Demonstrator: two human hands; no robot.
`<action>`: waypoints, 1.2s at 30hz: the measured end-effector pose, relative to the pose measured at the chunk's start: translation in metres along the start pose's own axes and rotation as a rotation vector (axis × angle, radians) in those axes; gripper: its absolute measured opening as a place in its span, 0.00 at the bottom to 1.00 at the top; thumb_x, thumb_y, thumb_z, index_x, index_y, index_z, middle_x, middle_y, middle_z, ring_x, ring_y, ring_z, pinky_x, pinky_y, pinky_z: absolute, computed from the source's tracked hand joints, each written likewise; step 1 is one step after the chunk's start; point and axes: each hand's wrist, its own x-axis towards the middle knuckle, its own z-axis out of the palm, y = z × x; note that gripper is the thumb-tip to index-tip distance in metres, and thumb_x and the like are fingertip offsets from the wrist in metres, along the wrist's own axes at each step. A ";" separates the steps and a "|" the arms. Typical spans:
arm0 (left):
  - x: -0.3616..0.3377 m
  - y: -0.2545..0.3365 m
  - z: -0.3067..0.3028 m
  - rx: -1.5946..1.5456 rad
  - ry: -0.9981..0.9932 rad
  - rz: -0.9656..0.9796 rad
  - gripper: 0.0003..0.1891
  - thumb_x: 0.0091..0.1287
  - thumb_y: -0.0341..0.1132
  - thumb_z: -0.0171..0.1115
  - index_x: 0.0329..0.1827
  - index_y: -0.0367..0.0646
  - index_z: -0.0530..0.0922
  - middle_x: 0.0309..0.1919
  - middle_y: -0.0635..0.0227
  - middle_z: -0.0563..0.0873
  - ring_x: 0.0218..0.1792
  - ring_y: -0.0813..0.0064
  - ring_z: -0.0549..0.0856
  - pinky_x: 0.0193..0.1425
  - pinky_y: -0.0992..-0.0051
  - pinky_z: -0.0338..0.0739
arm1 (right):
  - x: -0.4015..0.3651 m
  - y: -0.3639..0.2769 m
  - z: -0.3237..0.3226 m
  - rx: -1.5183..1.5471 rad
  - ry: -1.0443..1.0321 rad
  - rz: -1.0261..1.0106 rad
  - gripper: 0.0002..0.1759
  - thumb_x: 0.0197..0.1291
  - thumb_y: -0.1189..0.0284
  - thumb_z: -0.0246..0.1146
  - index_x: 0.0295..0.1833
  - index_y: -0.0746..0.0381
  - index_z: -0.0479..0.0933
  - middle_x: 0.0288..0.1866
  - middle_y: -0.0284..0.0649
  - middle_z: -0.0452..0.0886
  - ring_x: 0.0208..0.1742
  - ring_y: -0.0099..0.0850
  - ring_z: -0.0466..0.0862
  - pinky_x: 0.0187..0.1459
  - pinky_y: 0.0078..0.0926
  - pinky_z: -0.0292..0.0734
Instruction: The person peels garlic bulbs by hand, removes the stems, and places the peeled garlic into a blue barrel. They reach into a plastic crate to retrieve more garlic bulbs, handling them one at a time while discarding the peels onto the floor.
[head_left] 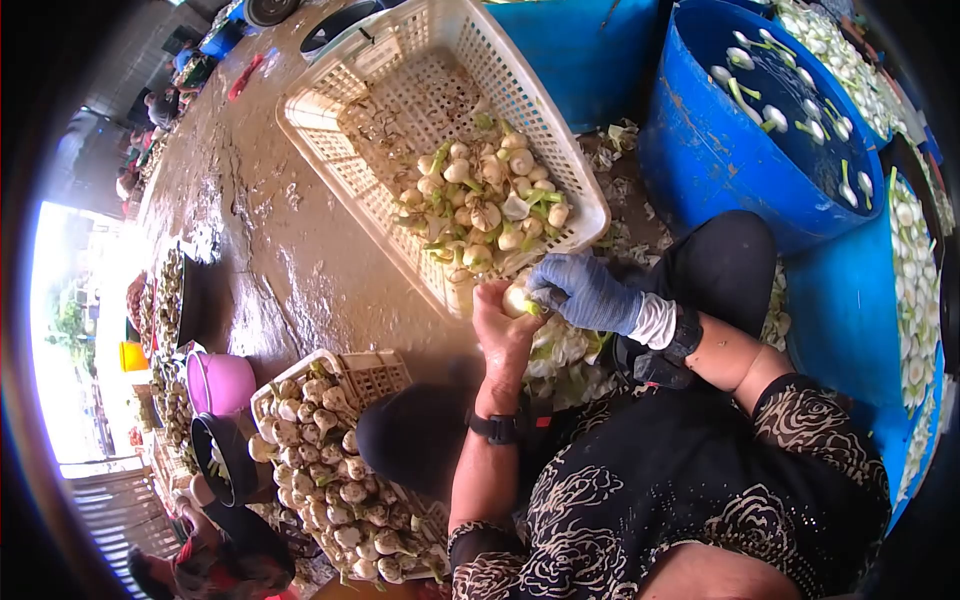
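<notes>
Centre of frame: bare left hand (503, 325) gripping a pale bulb (517, 299), just beside the lower rim of a bulb-filled crate (590, 205); gloved right hand (590, 292), fingers curled closed, against the bulb's right side.

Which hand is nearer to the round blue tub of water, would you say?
Right. The gloved right hand is on the side of the bulb towards the tub; the left hand holds the bulb from the side farther away.

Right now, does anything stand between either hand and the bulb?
Only the glove on the right hand, which is up against the bulb. Nothing visible separates the bare left hand from it.
</notes>
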 end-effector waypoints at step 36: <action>-0.006 0.034 0.000 -0.752 -0.349 -0.179 0.28 0.51 0.35 0.74 0.55 0.40 0.73 0.42 0.68 0.82 0.40 0.77 0.80 0.42 0.77 0.76 | 0.009 0.024 -0.021 0.204 0.199 0.161 0.03 0.57 0.79 0.60 0.37 0.67 0.76 0.24 0.38 0.76 0.28 0.22 0.77 0.34 0.23 0.73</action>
